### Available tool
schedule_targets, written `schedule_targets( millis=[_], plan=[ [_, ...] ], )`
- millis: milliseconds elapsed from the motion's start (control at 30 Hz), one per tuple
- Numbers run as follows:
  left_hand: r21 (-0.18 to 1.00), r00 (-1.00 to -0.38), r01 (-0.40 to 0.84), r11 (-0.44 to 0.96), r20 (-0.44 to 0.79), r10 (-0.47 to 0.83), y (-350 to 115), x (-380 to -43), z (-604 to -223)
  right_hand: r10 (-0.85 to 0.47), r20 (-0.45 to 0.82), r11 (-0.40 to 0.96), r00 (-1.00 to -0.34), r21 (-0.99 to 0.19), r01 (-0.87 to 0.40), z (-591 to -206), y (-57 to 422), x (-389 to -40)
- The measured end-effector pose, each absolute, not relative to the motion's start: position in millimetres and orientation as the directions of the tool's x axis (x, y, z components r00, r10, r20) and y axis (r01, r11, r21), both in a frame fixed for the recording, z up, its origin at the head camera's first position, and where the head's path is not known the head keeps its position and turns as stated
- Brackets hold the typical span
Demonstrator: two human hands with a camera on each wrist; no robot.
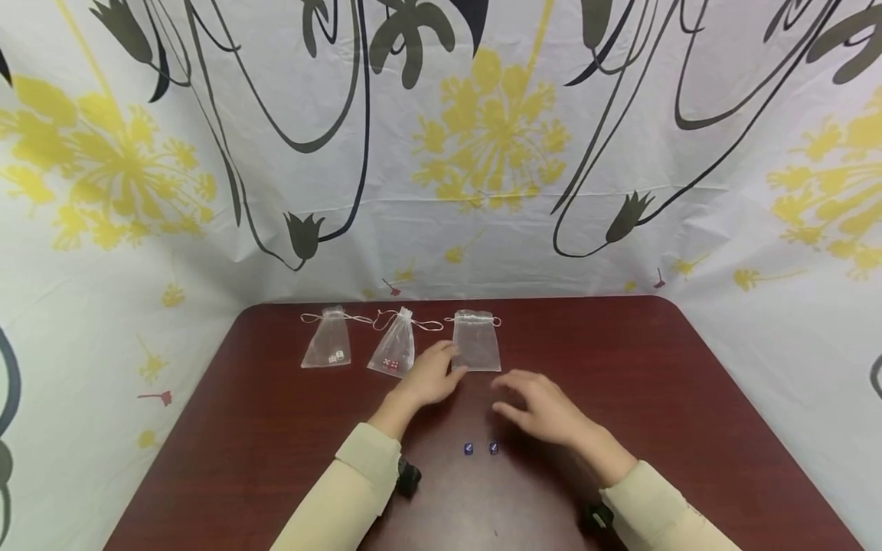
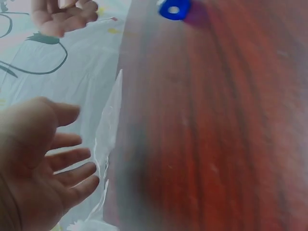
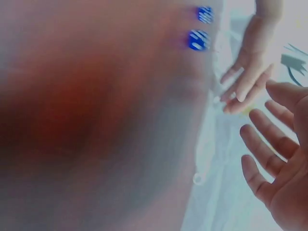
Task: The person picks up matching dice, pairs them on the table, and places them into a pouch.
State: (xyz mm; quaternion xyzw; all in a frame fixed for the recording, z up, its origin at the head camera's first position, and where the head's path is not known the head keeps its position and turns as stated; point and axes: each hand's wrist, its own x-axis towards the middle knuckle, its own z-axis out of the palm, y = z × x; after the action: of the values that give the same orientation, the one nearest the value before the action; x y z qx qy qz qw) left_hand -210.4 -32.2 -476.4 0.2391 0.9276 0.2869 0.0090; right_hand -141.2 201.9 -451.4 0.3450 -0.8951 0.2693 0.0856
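My left hand [image 1: 429,375] reaches over the table beside the left edge of a sheer white drawstring bag [image 1: 476,348], inside which no dice show. Whether its fingertips touch the bag I cannot tell. In the left wrist view that hand [image 2: 43,163] has relaxed fingers and holds nothing. To the right, my right hand [image 1: 540,404] hovers near the bag's lower right corner; the right wrist view shows its fingers [image 3: 262,137] spread and loosely bent. Two blue dice with white pips, a left die [image 1: 468,448] and a right die [image 1: 493,448], lie nearer me, between the forearms.
Left of my left hand lies a drawstring bag [image 1: 403,337] with red dice [image 1: 390,364] in it. Further left is another bag [image 1: 327,337] containing white dice [image 1: 335,357]. The dark red table [image 1: 276,428] meets a patterned white cloth [image 1: 386,191] at its back edge.
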Motion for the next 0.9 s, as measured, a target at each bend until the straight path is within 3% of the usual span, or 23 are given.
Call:
schedule_targets(
  millis=[300,433,733,900],
  plan=[
    [0.618,-0.958,0.287,0.732,0.174,0.228,-27,-236,-469,-0.346,0.456,0.581,-0.82,-0.582,-0.569,-430,197,-171],
    [0.593,-0.971,0.238,0.769,0.158,0.178,-22,-246,-473,-0.279,0.442,0.563,-0.853,-0.644,-0.518,-428,196,-175],
    [0.494,-0.997,0.072,0.866,0.001,0.083,-11,-261,-474,-0.187,0.4,0.481,-0.897,-0.759,-0.439,-427,194,-176],
    [0.422,-0.998,0.055,0.905,0.018,0.052,-1,-267,-477,-0.109,0.365,0.452,-0.925,-0.81,-0.373,-425,197,-172]
  ],
)
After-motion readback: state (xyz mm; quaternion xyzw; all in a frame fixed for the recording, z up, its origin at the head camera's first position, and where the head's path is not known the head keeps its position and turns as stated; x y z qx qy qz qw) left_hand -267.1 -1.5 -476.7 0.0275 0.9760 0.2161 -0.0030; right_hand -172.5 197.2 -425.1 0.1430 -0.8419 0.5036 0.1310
